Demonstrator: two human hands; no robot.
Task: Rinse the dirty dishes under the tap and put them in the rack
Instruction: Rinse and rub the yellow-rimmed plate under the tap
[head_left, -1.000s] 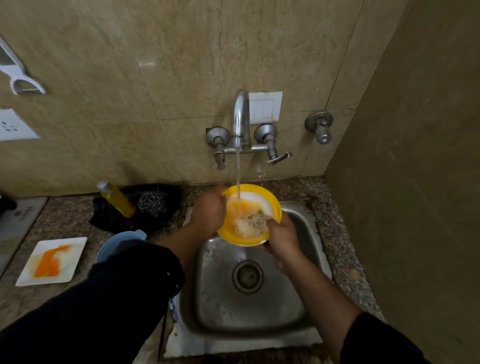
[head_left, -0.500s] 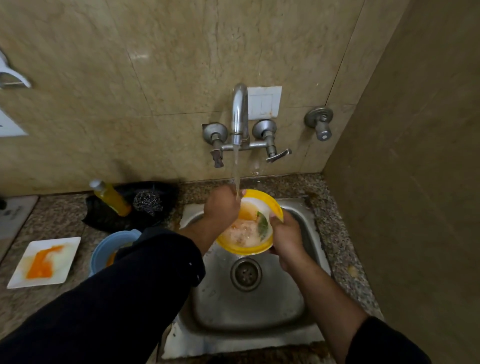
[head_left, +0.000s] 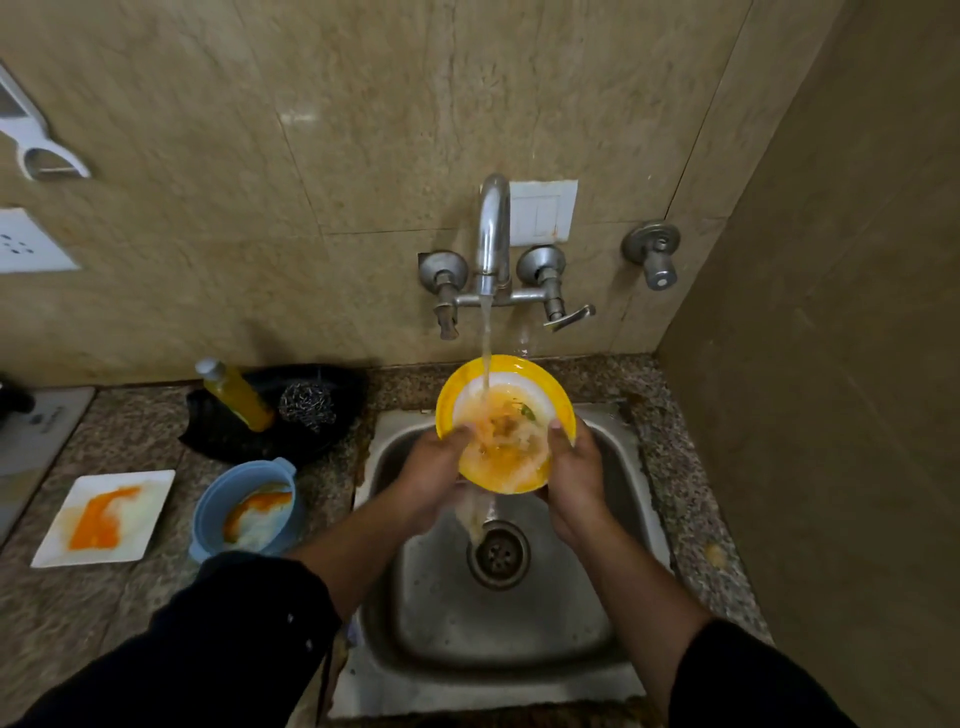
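Rinsing, item one: yellow-rimmed bowl (head_left: 506, 423), held between left hand (head_left: 434, 467) and right hand (head_left: 574, 467), each grip clamped on its near rim, under the tap (head_left: 492, 228) stream.
Change in the last half-second: my left hand slid from far rim to near side; the bowl now tips towards me, and orange slurry spills below the grip into the sink (head_left: 613, 519).
Judged: rinse partly done.
Pending, left of the grip: blue bowl (head_left: 244, 506), white square plate (head_left: 104, 517).
Rack: unseen.
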